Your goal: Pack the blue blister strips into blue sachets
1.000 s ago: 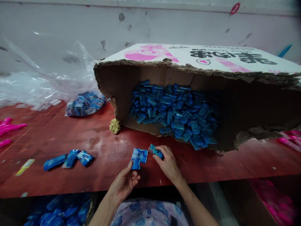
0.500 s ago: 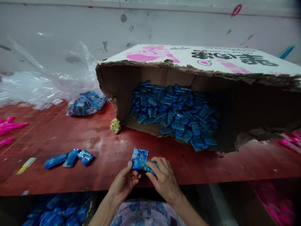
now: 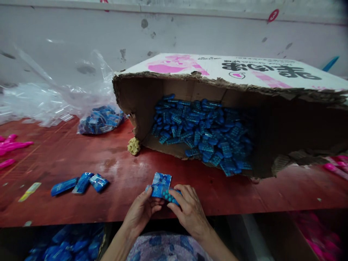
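Note:
Near the table's front edge, my left hand (image 3: pixel 143 206) pinches a small blue printed packet (image 3: pixel 161 184) by its lower left corner. My right hand (image 3: pixel 188 208) has its fingers closed on a small clear pack of turquoise beads (image 3: pixel 169 196) with blue at its end. The bead pack lies against the packet's lower right part, and my fingers hide some of it. From this view I cannot tell whether it is partly inside the packet. Behind the hands, a torn cardboard box (image 3: pixel 195 81) lies on its side, with many similar blue bead packs (image 3: pixel 201 127) heaped inside.
Several blue packets (image 3: pixel 83 182) lie left on the red table (image 3: pixel 114 203). Farther back are a clear bag of packets (image 3: pixel 100 119) and clear plastic sleeves (image 3: pixel 35 103). A crumpled yellow lump (image 3: pixel 133 145) sits by the box corner. Pink items (image 3: pixel 15 145) lie far left.
Both hands stay almost in place; the right fingers have shifted slightly and more of the turquoise beads shows. The view has tilted a little.

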### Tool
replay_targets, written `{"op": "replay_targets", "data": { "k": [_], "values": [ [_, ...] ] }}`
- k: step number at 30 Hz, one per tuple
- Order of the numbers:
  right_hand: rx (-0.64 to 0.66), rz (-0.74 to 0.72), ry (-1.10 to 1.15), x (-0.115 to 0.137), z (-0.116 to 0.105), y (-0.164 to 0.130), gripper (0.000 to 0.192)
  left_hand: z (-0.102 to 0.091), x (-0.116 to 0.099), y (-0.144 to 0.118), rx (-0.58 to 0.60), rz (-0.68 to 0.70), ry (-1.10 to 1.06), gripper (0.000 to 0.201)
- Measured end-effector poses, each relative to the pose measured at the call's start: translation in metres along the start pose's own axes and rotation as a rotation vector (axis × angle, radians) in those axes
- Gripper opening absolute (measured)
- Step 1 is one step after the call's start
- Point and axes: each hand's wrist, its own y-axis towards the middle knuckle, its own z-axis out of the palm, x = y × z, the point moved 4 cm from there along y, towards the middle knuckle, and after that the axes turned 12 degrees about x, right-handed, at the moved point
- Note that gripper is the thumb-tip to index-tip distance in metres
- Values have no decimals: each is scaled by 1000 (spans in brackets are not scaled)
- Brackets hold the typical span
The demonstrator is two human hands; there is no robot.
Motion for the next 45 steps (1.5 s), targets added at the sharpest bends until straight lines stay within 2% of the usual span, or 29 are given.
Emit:
{"op": "replay_targets", "data": {
  "k": [7,14,16,19,21,23,26,31,36,40,45],
  "values": [
    [58,-34,29,-1,-1,2,32,2,-7,-1,1,78,109,19],
    [-36,58,67,2,20,4,28,19,6,4,24,59,-44,18],
    [-49,57,202,3,21,5,29,18,10,6,20,29,-98,13],
    [18,7,557,-1,19,7,29,11,12,5,30,-45,-146,10],
    [71,-4,805,-7,18,8,33,7,11,3,87,-97,-127,12],
    [99,18,991,-13,19,9,43,8,10,1,194,-124,-96,17],
    [118,50,1151,-18,26,9,68,14,10,0,330,-127,-95,17],
    [224,-11,1356,-14,40,9,87,18,13,0,407,-174,-114,25],
    [261,-39,1449,-11,43,11,92,20,14,-5,364,-147,-145,22],
    [205,4,1415,-11,39,12,87,27,17,-8,284,-77,-160,15],
    [236,18,1432,-14,37,13,87,36,16,-11,297,-62,-151,13]
  ]
}}
